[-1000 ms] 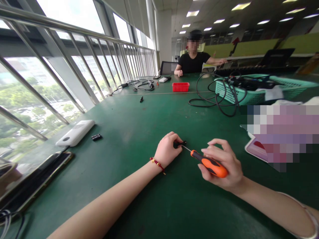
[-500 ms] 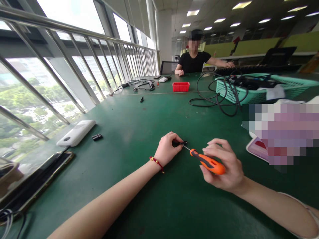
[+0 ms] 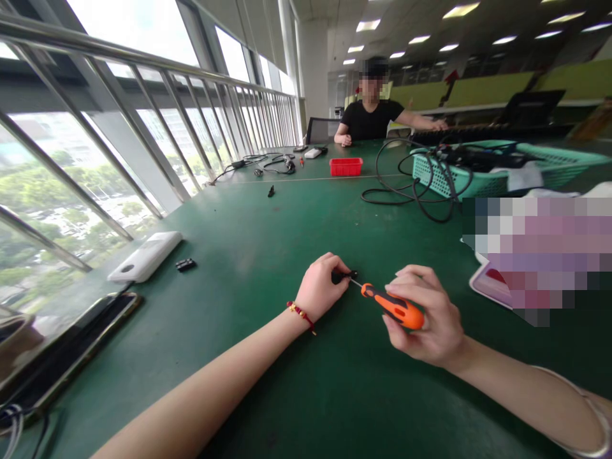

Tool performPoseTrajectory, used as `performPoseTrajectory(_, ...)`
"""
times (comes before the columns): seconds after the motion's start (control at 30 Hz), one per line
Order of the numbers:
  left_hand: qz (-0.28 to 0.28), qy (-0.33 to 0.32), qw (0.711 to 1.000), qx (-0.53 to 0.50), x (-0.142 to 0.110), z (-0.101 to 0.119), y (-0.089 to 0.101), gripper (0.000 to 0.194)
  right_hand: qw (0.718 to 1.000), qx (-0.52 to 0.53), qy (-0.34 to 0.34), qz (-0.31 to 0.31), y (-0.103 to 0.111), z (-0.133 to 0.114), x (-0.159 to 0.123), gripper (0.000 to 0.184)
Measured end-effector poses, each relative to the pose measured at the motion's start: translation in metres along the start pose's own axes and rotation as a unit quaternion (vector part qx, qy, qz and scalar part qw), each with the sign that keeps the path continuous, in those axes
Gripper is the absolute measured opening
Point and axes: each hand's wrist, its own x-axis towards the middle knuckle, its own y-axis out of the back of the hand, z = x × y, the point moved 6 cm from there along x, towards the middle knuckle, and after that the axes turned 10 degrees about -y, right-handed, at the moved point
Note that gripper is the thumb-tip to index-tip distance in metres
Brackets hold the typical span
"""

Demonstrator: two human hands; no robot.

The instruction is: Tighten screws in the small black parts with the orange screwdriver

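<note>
My left hand rests on the green table with its fingers pinched on a small black part. My right hand grips an orange-handled screwdriver, fingers wrapped round the handle. The thin metal tip of the screwdriver points left and meets the black part between the two hands. A red bead bracelet circles my left wrist.
A white power bank and a small black piece lie at the left, a phone nearer me. A red bin, black cables and a teal basket are further back. Another person sits at the far end.
My right hand and the screwdriver have shifted slightly left toward the black part, and the fingers have rolled on the handle. My left hand stays put.
</note>
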Motion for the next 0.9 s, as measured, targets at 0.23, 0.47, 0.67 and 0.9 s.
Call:
performPoseTrajectory(0.23, 0.001, -0.004, 1.000, -0.008, 0.000, 0.001, -0.001, 0.005, 0.999, -0.024, 0.004, -0.044, -0.001, -0.005, 0.003, 0.013)
performPoseTrajectory(0.47, -0.001, -0.004, 1.000, 0.018, 0.000, -0.004, 0.006, 0.005, 0.997, -0.026, -0.070, 0.024, 0.009, 0.014, 0.004, 0.010)
performPoseTrajectory(0.67, 0.005, -0.008, 0.999, 0.052, 0.001, -0.005, 0.010, 0.005, 0.995, -0.020, -0.095, 0.008, 0.006, 0.018, -0.001, 0.009)
performPoseTrajectory(0.9, 0.005, -0.016, 0.998, 0.058, 0.002, -0.003, 0.009, 0.006, 0.995, -0.028, -0.100, 0.006, 0.005, 0.019, -0.001, 0.009)
